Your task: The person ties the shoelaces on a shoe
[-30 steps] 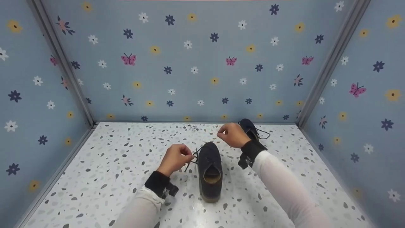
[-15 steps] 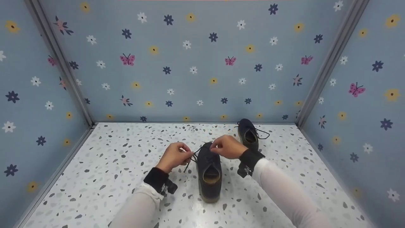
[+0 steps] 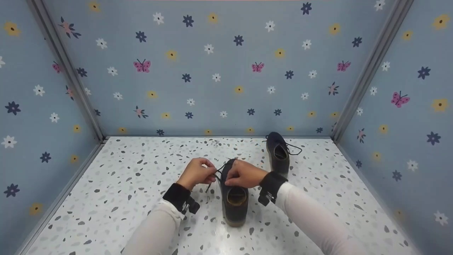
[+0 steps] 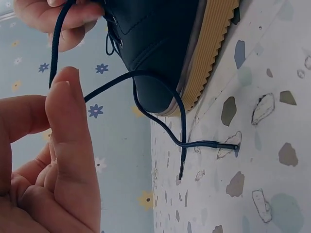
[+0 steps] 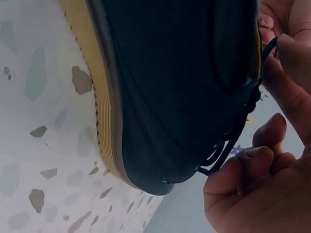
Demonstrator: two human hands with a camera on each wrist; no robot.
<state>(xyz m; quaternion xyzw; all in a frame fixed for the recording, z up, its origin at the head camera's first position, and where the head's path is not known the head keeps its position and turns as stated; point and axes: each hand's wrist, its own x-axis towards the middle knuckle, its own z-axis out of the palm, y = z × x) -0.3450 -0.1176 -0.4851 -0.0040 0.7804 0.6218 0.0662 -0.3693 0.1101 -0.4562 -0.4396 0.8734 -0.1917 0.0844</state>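
Note:
A dark navy lace-up shoe (image 3: pixel 236 212) with a ridged tan sole stands on the floor, toe away from me. At its left side my left hand (image 3: pixel 198 173) pinches a dark shoelace (image 4: pixel 112 86) between thumb and forefinger. Below that hand, the lace's ends cross near the floor in the left wrist view. My right hand (image 3: pixel 246 174) is over the lacing from the right, fingers curled. In the right wrist view it pinches a strand of lace (image 5: pixel 268 48) close to the shoe's opening. The hand hides much of the lacing in the head view.
The other navy shoe (image 3: pixel 277 152) stands farther back on the right, its lace (image 3: pixel 295 150) lying loose beside it. A speckled white floor (image 3: pixel 141 205) is bounded by pale blue flower-print panels (image 3: pixel 219 63) at the back and both sides.
My right hand has come from beyond the near shoe, back and leftward, down onto its lacing. The far shoe is now uncovered. The left hand holds the lace almost in place.

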